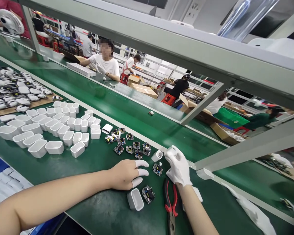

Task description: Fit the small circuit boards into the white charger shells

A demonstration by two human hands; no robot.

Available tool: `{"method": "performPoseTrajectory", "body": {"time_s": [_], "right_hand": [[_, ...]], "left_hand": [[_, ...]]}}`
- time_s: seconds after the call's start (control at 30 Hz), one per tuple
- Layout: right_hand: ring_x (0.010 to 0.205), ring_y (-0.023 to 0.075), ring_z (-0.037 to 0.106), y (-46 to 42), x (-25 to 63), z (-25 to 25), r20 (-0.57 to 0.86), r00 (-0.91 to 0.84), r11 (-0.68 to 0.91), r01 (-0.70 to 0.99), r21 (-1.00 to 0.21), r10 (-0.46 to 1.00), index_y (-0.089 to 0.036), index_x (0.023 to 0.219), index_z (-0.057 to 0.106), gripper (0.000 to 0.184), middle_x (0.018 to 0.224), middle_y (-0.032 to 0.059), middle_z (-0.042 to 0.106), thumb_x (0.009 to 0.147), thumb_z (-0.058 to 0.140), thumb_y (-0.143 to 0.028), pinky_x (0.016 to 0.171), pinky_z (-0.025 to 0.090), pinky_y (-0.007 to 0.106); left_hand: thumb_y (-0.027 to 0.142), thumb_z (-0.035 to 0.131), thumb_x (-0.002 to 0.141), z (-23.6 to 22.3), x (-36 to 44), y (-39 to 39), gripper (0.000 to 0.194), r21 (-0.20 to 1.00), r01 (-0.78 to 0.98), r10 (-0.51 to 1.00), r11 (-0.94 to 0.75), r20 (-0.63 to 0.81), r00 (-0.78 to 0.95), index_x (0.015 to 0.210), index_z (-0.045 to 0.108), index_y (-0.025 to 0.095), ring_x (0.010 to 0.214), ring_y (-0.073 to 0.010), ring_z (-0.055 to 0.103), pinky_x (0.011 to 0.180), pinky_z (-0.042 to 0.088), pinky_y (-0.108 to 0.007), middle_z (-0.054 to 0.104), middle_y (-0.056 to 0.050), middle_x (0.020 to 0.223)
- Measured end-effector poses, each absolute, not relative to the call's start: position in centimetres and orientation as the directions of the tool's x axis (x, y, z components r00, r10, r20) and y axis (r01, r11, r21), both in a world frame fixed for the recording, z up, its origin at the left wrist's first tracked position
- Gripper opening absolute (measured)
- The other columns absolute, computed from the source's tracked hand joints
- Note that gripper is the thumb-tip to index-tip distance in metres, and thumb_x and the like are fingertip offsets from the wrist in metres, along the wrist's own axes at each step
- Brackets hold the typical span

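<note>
My left hand (131,173), with white finger cots on several fingers, is stretched out over the bench and holds nothing. Below its fingertips stands an open white plastic case (136,199), beside a small circuit board (148,194). My right hand (178,166) wears a white glove, its fingers curled together. A pale edge with a dark mark shows at the fingertips, but white against white hides what it is. Left of that hand are another circuit board (157,169) and an upright white case (157,156). Red-and-black pliers (171,205) lie below the right hand.
Rows of open white cases (55,147) fill the bench's left, with several circuit boards (136,146) beside them. A heap of white-and-black parts (17,88) lies far left. A green conveyor belt (127,104) runs behind, under a metal frame (147,36). A co-worker (106,65) sits opposite.
</note>
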State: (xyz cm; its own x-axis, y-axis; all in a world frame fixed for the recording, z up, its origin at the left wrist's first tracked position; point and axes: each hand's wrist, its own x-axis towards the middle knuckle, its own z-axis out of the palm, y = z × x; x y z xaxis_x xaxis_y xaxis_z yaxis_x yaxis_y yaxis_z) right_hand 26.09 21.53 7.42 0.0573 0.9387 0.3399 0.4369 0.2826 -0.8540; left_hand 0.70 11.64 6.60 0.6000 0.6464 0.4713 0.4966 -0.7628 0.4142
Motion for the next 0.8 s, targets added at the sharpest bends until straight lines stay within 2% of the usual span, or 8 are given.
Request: {"method": "performPoseTrajectory", "body": {"time_s": [0.13,0.27,0.43,0.57,0.67,0.8], "right_hand": [[0.104,0.0262,0.063,21.36,25.6,6.91,0.31,0.092,0.254,0.381,-0.889,0.946,-0.019,0.125,0.051,0.064,0.12,0.0119,0.063,0.071,0.077,-0.041,0.094,0.05,0.047],[0.108,0.0289,0.063,21.01,25.44,6.7,0.273,0.074,0.232,0.347,-0.909,0.959,-0.02,0.119,0.051,0.066,0.118,0.0119,0.064,0.063,0.082,-0.039,0.099,0.047,0.051],[0.115,0.0291,0.061,21.13,25.29,6.65,0.246,0.038,0.225,0.288,-0.931,0.969,-0.021,0.124,0.049,0.069,0.123,0.0128,0.063,0.066,0.08,-0.043,0.103,0.045,0.051],[0.119,0.0303,0.059,21.13,25.02,6.73,0.245,0.012,0.231,0.293,-0.928,0.969,-0.02,0.124,0.053,0.071,0.126,0.0128,0.063,0.064,0.082,-0.042,0.107,0.041,0.052],[0.112,0.0292,0.063,21.26,25.02,7.01,0.267,0.055,0.24,0.292,-0.926,0.962,-0.02,0.122,0.054,0.066,0.12,0.0121,0.066,0.067,0.079,-0.046,0.101,0.047,0.049],[0.096,0.0249,0.068,21.14,25.09,7.64,0.362,0.121,0.305,0.338,-0.89,0.924,-0.019,0.112,0.055,0.052,0.101,0.0085,0.07,0.076,0.066,-0.055,0.088,0.054,0.043]], "left_hand": [[0.023,0.047,0.091,6.65,0.68,11.74,0.028,0.371,0.504,0.625,-0.78,0.48,0.615,0.114,0.063,0.02,0.086,-0.019,0.067,0.081,0.051,-0.032,0.056,-0.009,0.135],[0.023,0.047,0.091,6.61,0.67,11.8,0.028,0.344,0.501,0.606,-0.795,0.497,0.621,0.113,0.063,0.019,0.082,-0.0181,0.067,0.079,0.052,-0.032,0.057,-0.01,0.134],[0.023,0.049,0.09,6.49,0.71,11.71,0.027,0.313,0.502,0.589,-0.806,0.496,0.637,0.112,0.063,0.02,0.082,-0.0171,0.066,0.078,0.052,-0.031,0.058,-0.009,0.133],[0.023,0.049,0.091,6.52,0.78,11.62,0.026,0.306,0.503,0.587,-0.808,0.491,0.644,0.112,0.063,0.02,0.085,-0.0177,0.067,0.078,0.051,-0.031,0.059,-0.009,0.132],[0.023,0.049,0.091,6.55,0.78,11.6,0.026,0.298,0.508,0.586,-0.808,0.495,0.642,0.112,0.064,0.019,0.083,-0.0185,0.067,0.077,0.052,-0.032,0.058,-0.009,0.133],[0.024,0.049,0.091,6.49,0.79,11.64,0.026,0.288,0.52,0.59,-0.804,0.491,0.641,0.111,0.064,0.019,0.086,-0.0209,0.068,0.076,0.052,-0.034,0.06,-0.009,0.13]]}}
